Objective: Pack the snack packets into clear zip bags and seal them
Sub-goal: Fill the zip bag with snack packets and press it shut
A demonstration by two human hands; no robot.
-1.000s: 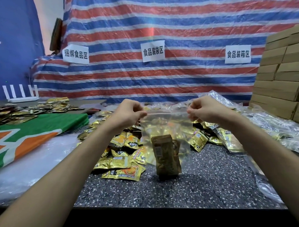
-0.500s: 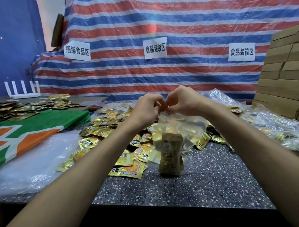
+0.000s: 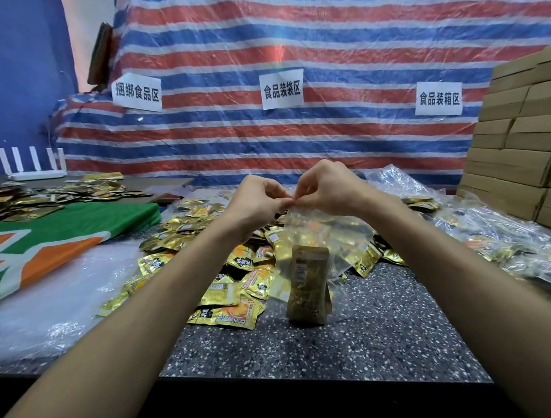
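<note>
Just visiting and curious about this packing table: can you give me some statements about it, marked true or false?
1. The left hand and the right hand both pinch the top of the clear zip bag. True.
2. The clear zip bag is empty. False: a brown packet sits inside it.
3. Gold snack packets lie loose on the table. True.
4. The cardboard boxes are stacked on the left. False: they are on the right.
</note>
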